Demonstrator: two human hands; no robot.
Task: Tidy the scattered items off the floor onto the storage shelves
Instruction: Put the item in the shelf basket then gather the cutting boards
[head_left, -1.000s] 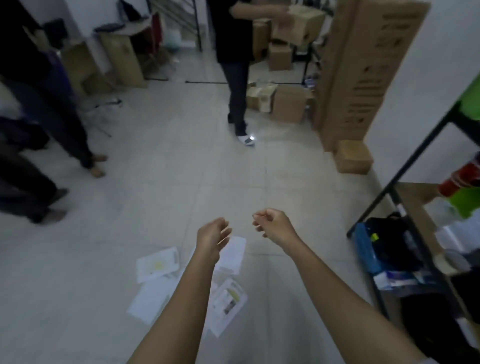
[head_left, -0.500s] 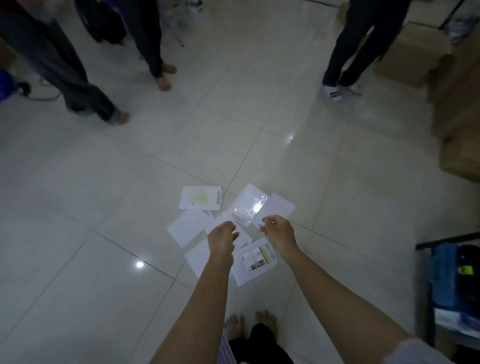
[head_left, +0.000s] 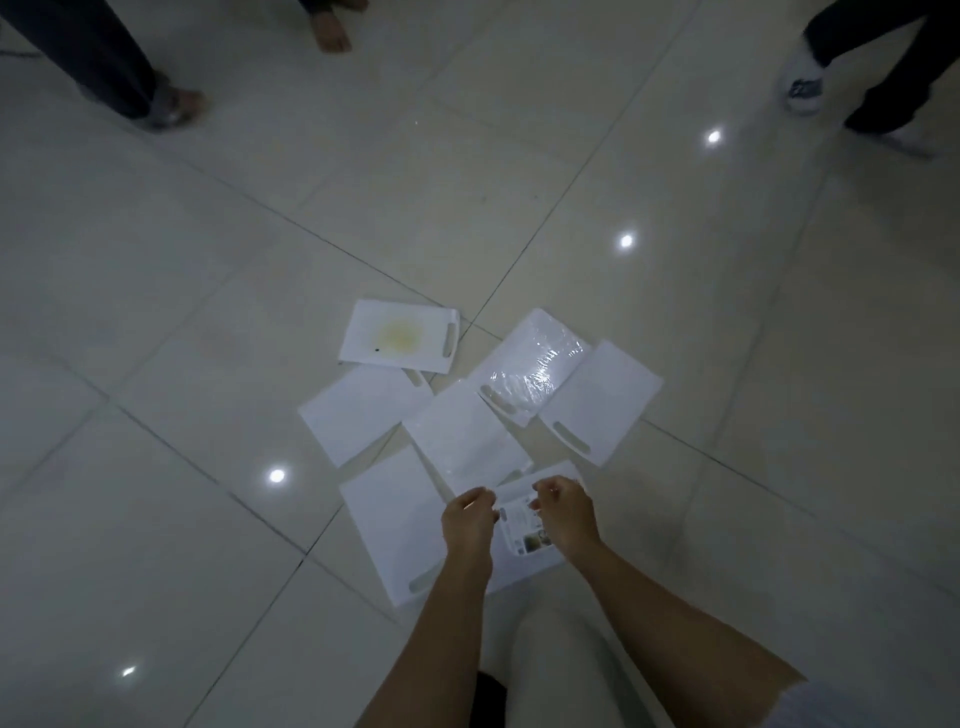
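Glossy pale floor tiles; white cutting boards scattered, stained board farthest. Nearest it, bystanders' legs. My left hand and right hand curled empty, seemingly, over labelled board.

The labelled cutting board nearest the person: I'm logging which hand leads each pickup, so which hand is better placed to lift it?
Probably the right hand: it hovers directly over the labelled cutting board. The left hand hangs at its left edge, over the overlapping plain board.
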